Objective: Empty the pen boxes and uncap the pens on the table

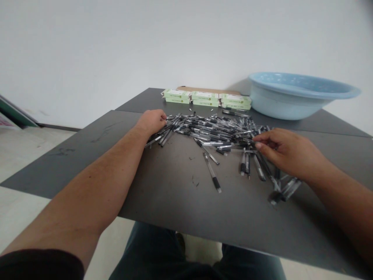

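Pens (215, 131) are heaped across the middle of the tabletop (163, 186), ahead of the boxes (205, 98) and basin (291, 103). At the heap's right, a dark pen (248, 141) is pinched in the grip of the right hand (284, 149). Left hand (151, 121) is placed at the left end; whether anything is gripped there cannot be told. Barrels are crossed, so any pen is best slid out lengthwise, lightly, lest neighbours be rolled. Loose pen (211, 172) in front should not be brushed by a forearm.
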Demonstrator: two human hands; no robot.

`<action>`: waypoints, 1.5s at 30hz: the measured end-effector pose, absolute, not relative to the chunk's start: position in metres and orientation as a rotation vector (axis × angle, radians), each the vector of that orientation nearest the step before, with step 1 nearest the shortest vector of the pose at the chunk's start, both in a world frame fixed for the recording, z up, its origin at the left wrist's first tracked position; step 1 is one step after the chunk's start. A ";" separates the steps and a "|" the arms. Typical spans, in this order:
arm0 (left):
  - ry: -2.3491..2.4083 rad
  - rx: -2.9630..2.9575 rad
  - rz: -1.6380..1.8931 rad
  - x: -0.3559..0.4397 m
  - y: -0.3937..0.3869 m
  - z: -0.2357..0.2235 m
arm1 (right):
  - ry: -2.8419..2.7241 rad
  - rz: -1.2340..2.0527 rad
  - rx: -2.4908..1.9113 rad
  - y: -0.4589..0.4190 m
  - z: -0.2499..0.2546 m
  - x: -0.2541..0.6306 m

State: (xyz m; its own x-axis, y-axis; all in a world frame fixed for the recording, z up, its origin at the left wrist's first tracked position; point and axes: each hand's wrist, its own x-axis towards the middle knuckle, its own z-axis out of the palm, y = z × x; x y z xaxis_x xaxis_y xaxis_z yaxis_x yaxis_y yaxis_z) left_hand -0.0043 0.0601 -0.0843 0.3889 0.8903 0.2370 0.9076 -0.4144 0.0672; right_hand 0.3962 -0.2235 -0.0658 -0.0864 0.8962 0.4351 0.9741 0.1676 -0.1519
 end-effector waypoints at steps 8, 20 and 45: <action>-1.631 -2.548 -0.349 -0.002 0.057 -0.085 | -2.023 -0.226 -1.801 -0.223 -0.066 0.396; -1.680 -2.497 -0.540 -0.002 0.060 -0.075 | -2.030 -0.219 -1.776 -0.225 -0.064 0.395; -1.706 -2.552 -0.436 0.004 0.051 -0.070 | -2.075 -0.169 -1.765 -0.224 -0.063 0.392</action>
State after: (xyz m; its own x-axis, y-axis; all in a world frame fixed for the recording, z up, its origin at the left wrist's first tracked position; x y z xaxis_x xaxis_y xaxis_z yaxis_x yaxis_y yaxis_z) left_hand 0.0044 0.0513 -0.0698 0.3551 0.8995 0.2544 0.9112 -0.3939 0.1208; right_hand 0.3923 -0.2240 -0.0630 -0.1149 0.9173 0.3812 0.9670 0.1911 -0.1685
